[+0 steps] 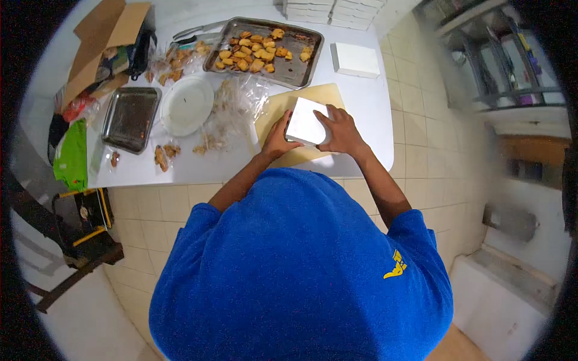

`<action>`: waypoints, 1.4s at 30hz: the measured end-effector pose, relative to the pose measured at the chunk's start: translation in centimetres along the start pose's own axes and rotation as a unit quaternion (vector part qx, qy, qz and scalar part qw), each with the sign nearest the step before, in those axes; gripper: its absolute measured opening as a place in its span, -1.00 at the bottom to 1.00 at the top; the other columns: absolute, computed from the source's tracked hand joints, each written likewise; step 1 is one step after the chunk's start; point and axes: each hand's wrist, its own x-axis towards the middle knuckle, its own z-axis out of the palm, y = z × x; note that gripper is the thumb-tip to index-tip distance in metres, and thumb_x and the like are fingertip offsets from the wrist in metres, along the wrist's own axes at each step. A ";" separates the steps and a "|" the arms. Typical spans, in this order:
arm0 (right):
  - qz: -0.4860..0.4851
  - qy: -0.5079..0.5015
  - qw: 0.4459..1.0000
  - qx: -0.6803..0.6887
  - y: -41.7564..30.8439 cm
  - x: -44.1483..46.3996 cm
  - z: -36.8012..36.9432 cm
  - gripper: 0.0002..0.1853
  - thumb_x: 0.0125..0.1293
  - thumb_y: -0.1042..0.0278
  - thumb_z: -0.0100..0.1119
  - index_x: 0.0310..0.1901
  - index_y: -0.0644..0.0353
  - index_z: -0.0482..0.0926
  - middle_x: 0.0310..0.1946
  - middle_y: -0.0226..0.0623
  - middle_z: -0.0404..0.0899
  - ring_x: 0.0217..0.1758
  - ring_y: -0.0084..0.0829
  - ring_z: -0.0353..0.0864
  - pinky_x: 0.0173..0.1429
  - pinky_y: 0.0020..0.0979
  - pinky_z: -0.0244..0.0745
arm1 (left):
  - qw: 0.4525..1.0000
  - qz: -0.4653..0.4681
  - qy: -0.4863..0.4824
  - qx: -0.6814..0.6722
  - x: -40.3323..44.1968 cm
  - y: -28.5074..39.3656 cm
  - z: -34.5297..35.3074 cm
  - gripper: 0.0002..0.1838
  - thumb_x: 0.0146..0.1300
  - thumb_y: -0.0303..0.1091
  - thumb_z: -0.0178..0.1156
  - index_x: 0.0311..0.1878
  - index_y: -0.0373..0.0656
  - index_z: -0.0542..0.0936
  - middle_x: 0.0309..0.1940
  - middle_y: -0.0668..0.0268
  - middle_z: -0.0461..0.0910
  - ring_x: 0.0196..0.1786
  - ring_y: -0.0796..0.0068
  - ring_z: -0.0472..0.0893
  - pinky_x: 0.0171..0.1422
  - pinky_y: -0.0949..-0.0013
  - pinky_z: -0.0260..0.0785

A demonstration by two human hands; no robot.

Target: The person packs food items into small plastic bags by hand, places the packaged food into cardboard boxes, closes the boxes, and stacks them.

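A small white box (307, 123) is between my two hands, above a yellowish cutting board (325, 96) on the white table. My left hand (279, 138) grips the box along its left side, fingers at the edge. On the opposite side, my right hand (343, 131) wraps the right edge with its thumb on the top face. The box looks closed; what is inside, if anything, is hidden. Beyond the board lies a large baking tray (313, 41) bearing several golden-brown baked pieces (256, 53).
Left of the board are clear plastic bags (232, 102), a white plate (186, 107) and a smaller dark tray (129, 120). Another white box (355, 60) lies at the right, with stacked white boxes (331, 11) behind. A cardboard box (99, 45) stands far left.
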 end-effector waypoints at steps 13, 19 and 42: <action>-0.007 -0.064 0.989 0.134 0.9 2.3 -1.8 0.00 -0.23 -0.22 0.33 0.25 0.18 0.27 0.23 0.21 0.18 0.29 0.09 0.20 0.35 -0.14 0.10 | 0.979 -0.011 0.024 -0.200 -0.5 0.6 -1.1 0.15 -0.25 -0.28 0.52 0.37 -0.29 -0.03 0.27 0.01 0.19 0.31 0.21 0.24 0.34 0.23 0.12; -0.022 -0.089 0.981 0.169 2.5 3.5 -0.6 0.05 -0.24 -0.31 0.31 0.26 0.23 0.24 0.21 0.23 0.19 0.25 0.10 0.24 0.31 -0.17 0.20 | 0.970 -0.019 0.016 -0.240 0.2 1.6 -1.1 0.15 -0.21 -0.36 0.50 0.37 -0.29 -0.09 0.32 0.05 0.07 0.34 0.24 0.19 0.36 0.24 0.12; 0.037 -0.134 0.989 0.047 -2.5 2.6 -1.5 0.11 -0.23 -0.29 0.30 0.36 0.02 0.04 0.25 0.30 0.04 0.24 0.26 0.19 0.27 -0.04 0.22 | 0.952 0.055 -0.054 -0.295 0.1 -1.6 1.0 0.06 -0.16 -0.31 0.46 0.37 -0.15 0.00 0.25 0.18 0.24 0.28 0.27 0.27 0.35 0.21 0.12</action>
